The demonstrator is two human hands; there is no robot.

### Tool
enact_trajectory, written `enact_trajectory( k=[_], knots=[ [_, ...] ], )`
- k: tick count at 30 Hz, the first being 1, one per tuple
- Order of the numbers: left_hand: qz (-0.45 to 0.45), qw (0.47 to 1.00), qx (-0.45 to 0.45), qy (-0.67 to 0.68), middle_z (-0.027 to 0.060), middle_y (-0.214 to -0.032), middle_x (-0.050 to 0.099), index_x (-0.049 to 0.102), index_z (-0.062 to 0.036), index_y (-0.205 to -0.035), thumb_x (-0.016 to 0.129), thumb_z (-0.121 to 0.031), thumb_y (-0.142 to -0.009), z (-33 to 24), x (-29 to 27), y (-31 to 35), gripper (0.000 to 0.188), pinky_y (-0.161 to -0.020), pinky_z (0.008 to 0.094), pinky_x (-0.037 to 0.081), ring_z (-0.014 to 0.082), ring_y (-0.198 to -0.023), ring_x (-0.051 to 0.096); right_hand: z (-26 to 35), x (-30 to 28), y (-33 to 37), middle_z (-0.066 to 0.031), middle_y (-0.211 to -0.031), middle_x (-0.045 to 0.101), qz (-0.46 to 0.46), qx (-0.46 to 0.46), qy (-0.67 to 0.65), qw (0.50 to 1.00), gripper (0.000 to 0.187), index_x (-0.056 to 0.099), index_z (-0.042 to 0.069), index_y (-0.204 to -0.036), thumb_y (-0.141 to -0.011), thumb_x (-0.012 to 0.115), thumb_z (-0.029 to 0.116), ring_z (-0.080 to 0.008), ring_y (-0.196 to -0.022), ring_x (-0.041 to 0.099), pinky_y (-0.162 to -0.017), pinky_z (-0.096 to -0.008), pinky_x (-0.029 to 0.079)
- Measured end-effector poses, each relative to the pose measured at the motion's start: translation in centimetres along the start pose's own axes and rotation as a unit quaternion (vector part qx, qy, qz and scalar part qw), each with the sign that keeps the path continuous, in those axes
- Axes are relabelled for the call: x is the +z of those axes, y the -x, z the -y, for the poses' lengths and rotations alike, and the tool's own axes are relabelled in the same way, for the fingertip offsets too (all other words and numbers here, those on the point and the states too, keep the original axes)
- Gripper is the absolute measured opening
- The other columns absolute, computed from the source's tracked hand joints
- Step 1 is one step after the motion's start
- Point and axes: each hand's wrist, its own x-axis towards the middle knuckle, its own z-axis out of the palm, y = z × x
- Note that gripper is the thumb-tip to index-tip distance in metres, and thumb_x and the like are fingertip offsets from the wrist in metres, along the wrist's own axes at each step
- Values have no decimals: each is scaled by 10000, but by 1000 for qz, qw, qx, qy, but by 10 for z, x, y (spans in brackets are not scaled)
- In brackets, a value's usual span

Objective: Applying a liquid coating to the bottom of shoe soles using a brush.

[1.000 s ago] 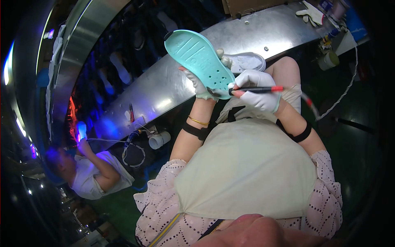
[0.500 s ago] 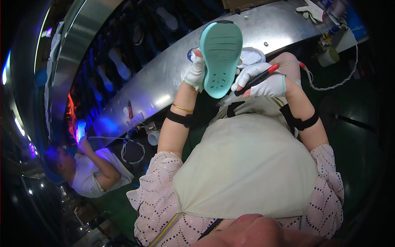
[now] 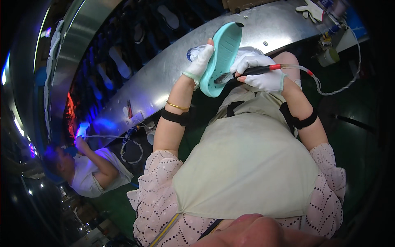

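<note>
A turquoise shoe sole (image 3: 225,51) with a dark patch at its far end is tilted on its side in front of me. My left hand (image 3: 199,64), in a white fingerless glove, is closed on its left edge. My right hand (image 3: 260,73), gloved the same way, is closed round a tube-fed glue brush (image 3: 257,70) with a black handle and red bands. The bristles touch the inner face of the sole at its near end. Behind the sole, a white shoe (image 3: 249,52) shows only in part on the metal bench.
The curved metal bench (image 3: 156,80) runs from far right to left. On a dark rack behind it are several soles (image 3: 119,61). A white glove (image 3: 311,11) and a cup-like container (image 3: 329,57) are at the far right. A co-worker (image 3: 98,166) holds a blue-lit piece at left.
My left hand has turned the sole from facing me to tilted on edge. The brush in my right hand has swung round, and its tip has moved up onto the sole.
</note>
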Motion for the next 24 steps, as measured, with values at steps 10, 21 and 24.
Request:
enact_trajectory(
  k=[10, 21, 24],
  knots=[
    [-59, 996, 53, -36, 94, -997, 640, 582, -45, -1165, 464, -681, -845, 2, -9, -8, 721, -706, 292, 534, 163, -849, 636, 3, 2, -1, -43, -881, 630, -51, 146, -146, 977, 57, 615, 28, -838, -808, 654, -1, -102, -707, 586, -635, -220, 485],
    [-51, 967, 247, 42, 139, -1212, 569, 455, -42, -1314, 502, -743, -750, 1, -12, 2, 901, -876, 386, 525, 259, -1025, 612, 9, 15, -6, -43, -770, 636, -150, 335, -193, 910, 262, 603, 51, -887, -877, 616, 312, -95, -575, 607, -510, -182, 434],
    [-87, 926, 349, 116, 124, -1375, 434, 376, -93, -1378, 485, -789, -711, -3, -11, 8, 970, -1087, 416, 328, 245, -1295, 395, 9, 7, 0, -64, -774, 648, -138, 238, -378, 884, 255, 626, 27, -896, -864, 629, 281, -120, -611, 622, -508, -191, 432]
  ],
)
